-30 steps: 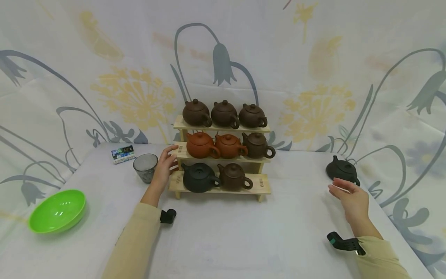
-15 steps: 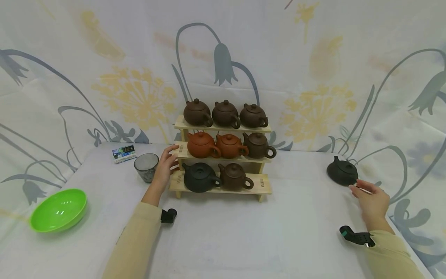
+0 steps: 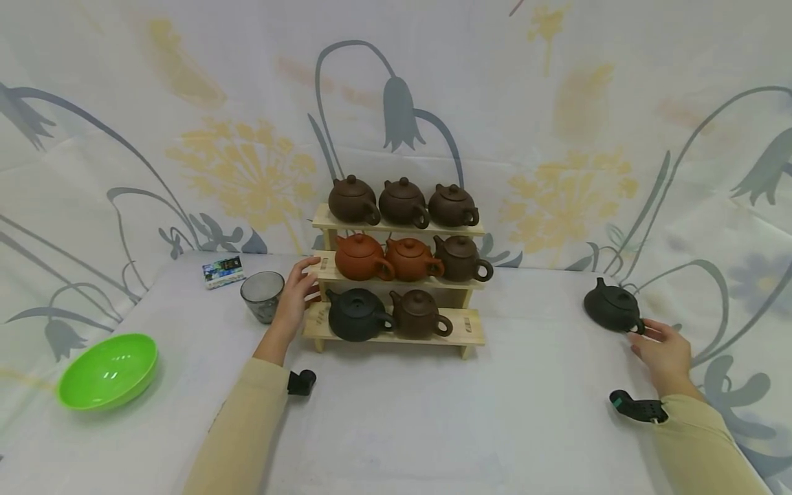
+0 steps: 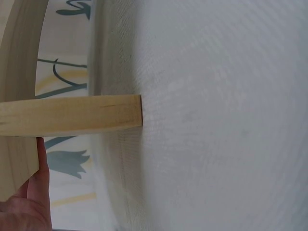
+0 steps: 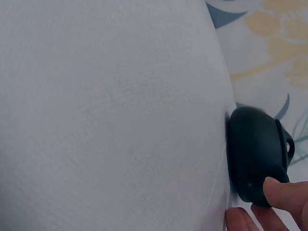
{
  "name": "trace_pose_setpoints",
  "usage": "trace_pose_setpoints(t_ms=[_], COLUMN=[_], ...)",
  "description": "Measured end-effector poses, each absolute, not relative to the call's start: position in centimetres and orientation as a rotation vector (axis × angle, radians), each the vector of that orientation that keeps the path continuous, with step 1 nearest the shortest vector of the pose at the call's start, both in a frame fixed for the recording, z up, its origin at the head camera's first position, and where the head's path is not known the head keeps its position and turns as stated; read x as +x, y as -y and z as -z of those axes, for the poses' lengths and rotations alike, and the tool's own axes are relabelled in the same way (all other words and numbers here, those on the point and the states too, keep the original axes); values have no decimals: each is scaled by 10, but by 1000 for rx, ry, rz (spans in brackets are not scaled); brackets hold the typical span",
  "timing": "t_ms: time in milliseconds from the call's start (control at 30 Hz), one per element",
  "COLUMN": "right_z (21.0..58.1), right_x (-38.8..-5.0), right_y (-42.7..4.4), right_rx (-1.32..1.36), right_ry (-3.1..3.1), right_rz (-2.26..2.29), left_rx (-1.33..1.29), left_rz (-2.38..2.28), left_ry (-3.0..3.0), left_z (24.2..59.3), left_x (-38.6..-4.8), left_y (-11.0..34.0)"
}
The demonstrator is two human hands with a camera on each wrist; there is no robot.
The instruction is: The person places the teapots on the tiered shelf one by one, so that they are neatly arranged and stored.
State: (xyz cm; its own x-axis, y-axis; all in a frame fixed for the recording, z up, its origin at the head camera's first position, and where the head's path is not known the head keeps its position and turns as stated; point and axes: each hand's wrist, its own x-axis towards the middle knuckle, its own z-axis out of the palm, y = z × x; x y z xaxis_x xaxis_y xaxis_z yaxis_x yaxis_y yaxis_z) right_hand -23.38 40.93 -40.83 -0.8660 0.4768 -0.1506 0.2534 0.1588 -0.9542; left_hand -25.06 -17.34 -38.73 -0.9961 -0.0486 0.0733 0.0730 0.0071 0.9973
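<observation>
At the right of the table sits a black teapot [image 3: 611, 306], its spout pointing away from me. My right hand [image 3: 665, 354] pinches its handle between thumb and fingers; in the right wrist view the thumb [image 5: 284, 193] lies over the handle of the dark teapot [image 5: 257, 149]. My left hand [image 3: 293, 302] grips the left end of the middle tier of a three-step wooden stand [image 3: 460, 326]. Its fingers touch the board's end, and in the left wrist view the hand [image 4: 36, 202] appears beside the wood, partly hidden.
Several brown, orange-red and black teapots fill the stand's tiers, including a black teapot [image 3: 357, 315] and a brown teapot [image 3: 417, 315] at the bottom. Left of my left hand are a grey glass [image 3: 262, 297], a small colourful box [image 3: 223, 272] and a green bowl [image 3: 108, 372].
My right hand has moved from in front of the black teapot round to its handle and taken hold of it. The left hand stays at the stand.
</observation>
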Motion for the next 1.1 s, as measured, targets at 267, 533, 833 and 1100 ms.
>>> trace_pose_setpoints(t_ms=[267, 533, 833, 1100], right_z=[400, 398, 397, 396], right_x=[-239, -238, -229, -219], right_y=[-404, -400, -387, -371], right_rx=[-765, -734, -730, -580], right_ry=[2258, 2163, 2243, 2168], right_rz=[-1755, -1861, -1793, -1978], left_rx=[-35, -24, -20, -34], left_rz=[2155, 2157, 2164, 2150], left_ry=[2170, 2173, 2165, 2174], left_z=[386, 387, 388, 388], left_x=[-250, -251, -251, -251], left_y=[172, 173, 173, 173])
